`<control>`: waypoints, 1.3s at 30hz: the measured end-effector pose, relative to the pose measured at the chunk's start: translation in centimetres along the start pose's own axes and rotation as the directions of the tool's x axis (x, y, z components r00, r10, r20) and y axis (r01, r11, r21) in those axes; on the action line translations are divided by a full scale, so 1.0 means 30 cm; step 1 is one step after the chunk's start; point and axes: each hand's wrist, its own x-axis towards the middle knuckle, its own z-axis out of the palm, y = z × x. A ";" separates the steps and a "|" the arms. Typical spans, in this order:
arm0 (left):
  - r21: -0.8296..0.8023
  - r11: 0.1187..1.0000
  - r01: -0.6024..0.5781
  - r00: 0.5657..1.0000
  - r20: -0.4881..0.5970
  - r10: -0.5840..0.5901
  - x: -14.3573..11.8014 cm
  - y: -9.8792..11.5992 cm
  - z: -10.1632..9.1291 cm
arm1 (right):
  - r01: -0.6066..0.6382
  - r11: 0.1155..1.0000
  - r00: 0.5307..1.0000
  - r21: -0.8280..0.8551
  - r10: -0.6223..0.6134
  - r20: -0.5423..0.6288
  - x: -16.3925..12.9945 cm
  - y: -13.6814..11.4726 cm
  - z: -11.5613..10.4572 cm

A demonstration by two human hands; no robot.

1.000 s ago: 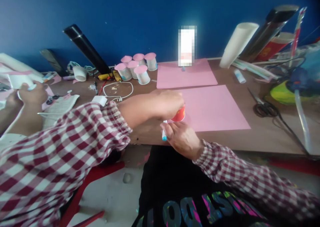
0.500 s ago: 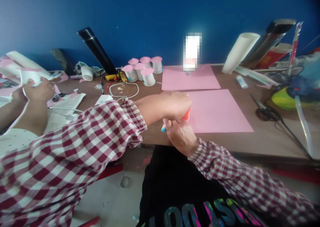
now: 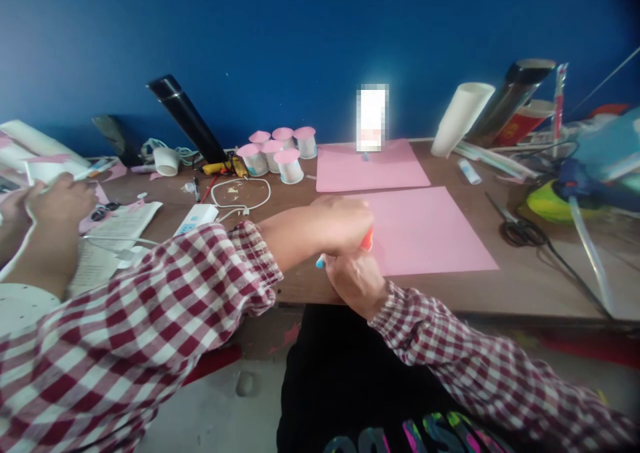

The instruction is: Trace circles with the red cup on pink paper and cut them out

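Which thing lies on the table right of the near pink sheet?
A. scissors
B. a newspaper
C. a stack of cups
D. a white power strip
A: the scissors lie on the table right of the near pink sheet; the cups and power strip sit to its left.

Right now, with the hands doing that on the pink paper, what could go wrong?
The left hand covers a red cup on the near pink sheet, and the right hand holds a blue-tipped pen beside it. The cup might slide, spoiling the line. The sheet lies near the table edge and could shift.
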 end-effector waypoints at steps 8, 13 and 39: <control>-0.035 0.999 0.013 1.000 0.025 -0.012 -0.002 -0.003 0.000 | -0.002 0.997 1.000 0.075 0.003 -0.014 0.012 -0.002 0.019; -0.066 0.998 0.000 1.000 0.000 0.000 0.005 -0.018 0.015 | -0.013 0.995 1.000 0.103 0.016 -0.027 0.035 -0.011 0.032; 0.031 0.999 -0.013 0.998 -0.053 0.014 0.015 -0.024 0.024 | 0.077 0.997 0.997 -0.018 -0.078 -0.013 -0.097 -0.008 -0.023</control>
